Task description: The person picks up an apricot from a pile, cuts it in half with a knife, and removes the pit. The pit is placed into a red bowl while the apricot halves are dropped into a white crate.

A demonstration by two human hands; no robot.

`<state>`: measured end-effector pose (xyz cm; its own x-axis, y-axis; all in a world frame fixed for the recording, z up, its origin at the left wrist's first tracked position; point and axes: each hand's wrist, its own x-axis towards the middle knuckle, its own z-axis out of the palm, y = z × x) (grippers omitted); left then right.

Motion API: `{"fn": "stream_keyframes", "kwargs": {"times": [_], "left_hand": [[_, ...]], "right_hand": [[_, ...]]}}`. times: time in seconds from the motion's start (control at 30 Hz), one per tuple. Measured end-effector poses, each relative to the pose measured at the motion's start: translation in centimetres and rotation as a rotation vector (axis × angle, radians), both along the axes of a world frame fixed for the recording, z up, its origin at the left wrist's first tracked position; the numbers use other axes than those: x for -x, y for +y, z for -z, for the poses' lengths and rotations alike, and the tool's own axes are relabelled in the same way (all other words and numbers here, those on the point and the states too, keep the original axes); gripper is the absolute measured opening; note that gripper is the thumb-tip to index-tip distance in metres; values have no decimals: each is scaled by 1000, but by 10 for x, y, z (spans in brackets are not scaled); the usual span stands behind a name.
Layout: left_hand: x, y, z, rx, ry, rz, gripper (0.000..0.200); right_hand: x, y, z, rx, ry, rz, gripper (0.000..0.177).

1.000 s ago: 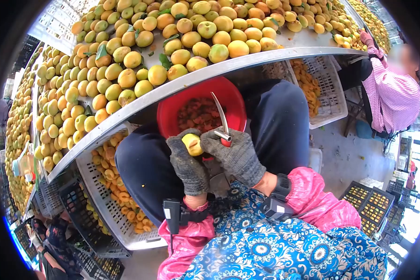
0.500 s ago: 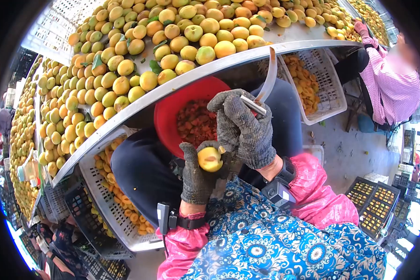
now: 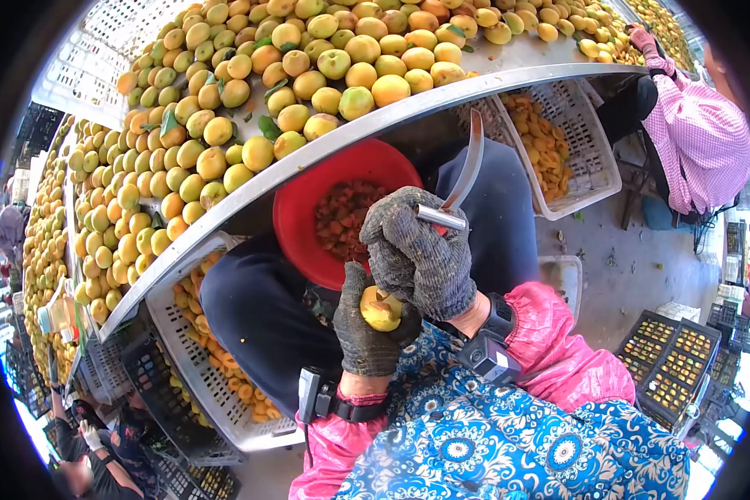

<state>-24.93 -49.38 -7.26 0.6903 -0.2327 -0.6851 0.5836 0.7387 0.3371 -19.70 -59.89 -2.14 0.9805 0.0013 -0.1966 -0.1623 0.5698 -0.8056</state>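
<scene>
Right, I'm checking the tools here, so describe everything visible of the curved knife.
The curved knife has a slim, shiny metal blade with brownish patches and a silvery collar at its base. The gray-gloved right hand grips it, hiding the handle. The blade points forward, over the dark trouser leg.

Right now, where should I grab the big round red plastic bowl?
Probably pinch the red bowl's rim, thumb inside, coming from the lap side, towards the left. Its round edge is open there. The silver metal table edge crowds the far side, and the grey-gloved right hand with the curved metal knife is by the right.
</scene>
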Motion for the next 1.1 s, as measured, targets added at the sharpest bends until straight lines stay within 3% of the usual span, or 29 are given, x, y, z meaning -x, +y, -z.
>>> {"fn": "stream_keyframes", "kwargs": {"times": [0.07,0.1,0.13,0.17,0.2,0.33,0.43,0.47,0.5,0.6,0.63,0.7,0.73,0.77,0.8,0.83,0.9,0.97,1.03,1.07,1.1], "left_hand": [[5,-8,-8,-293,-275,-73,52],[7,-5,-2,-294,-274,-73,52],[9,0,9,-753,-511,94,59],[9,2,15,-1210,-744,271,78],[11,-2,17,-1064,-682,195,79],[15,7,41,-1201,-776,300,74],[15,6,51,-1090,-775,323,72],[14,3,55,-645,-487,116,71],[13,1,58,-201,-193,-83,69],[9,-6,46,-253,-138,-76,73],[10,-2,44,-252,-135,-76,73],[11,8,39,-1060,-760,368,62],[11,9,35,-1112,-848,393,47],[10,6,38,-1107,-848,391,47],[7,2,41,-496,-535,169,42],[6,0,44,106,-203,-45,39],[6,-2,45,33,-207,-14,41],[7,1,47,-45,-213,16,43],[7,7,51,435,-64,0,42],[6,5,48,431,-64,1,42],[4,1,43,239,-99,-8,44]], "right_hand": [[0,2,3,57,-15,20,20],[1,6,6,56,-13,20,20],[3,11,11,209,-204,83,19],[5,14,15,364,-397,147,17],[5,15,18,167,-267,90,15],[-7,2,12,149,24,-108,17],[-13,-1,22,258,-169,-169,16],[-13,2,27,369,-334,-153,15],[-8,5,29,371,-332,-155,15],[1,14,32,432,-334,-113,14],[-8,12,50,423,-465,-65,14],[-16,9,48,241,-234,-47,15],[-16,8,45,246,-231,-47,15],[-17,8,41,166,-69,-70,18],[-18,7,39,85,92,-91,22],[-20,4,40,88,91,-89,22],[-24,-2,47,-322,360,-138,27],[-23,-4,50,-293,329,-134,21],[-24,-6,51,-252,288,-197,19],[-23,-4,46,-256,287,-197,19],[-21,2,37,-80,197,-123,21]]}}
